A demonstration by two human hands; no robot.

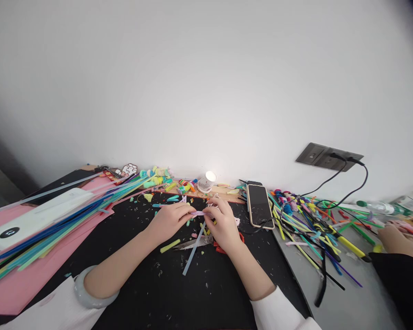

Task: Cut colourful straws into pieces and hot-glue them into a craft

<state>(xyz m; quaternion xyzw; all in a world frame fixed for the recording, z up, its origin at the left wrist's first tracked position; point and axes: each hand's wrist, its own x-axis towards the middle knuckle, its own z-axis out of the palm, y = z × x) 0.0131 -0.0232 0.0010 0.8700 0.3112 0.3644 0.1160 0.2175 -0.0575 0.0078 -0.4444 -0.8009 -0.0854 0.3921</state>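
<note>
My left hand [170, 220] and my right hand [223, 224] meet over a black mat [151, 275]. Both pinch a short pink strip of straw [198, 213] stretched between their fingertips. Under the hands a pale blue straw [193, 250] lies slanted on the mat, and a yellow-green straw piece [170, 246] rests beside my left wrist. Scissors with red handles [220, 247] lie mostly hidden under my right hand. Small coloured offcuts are scattered around both hands.
A bundle of long blue and green straws [51, 233] lies across pink paper [17, 284] on the left, beside a white box [30, 220]. A phone [259, 205], a small white cup [206, 181] and a heap of coloured straws [313, 220] lie to the right. Another person's hand [397, 240] works at far right.
</note>
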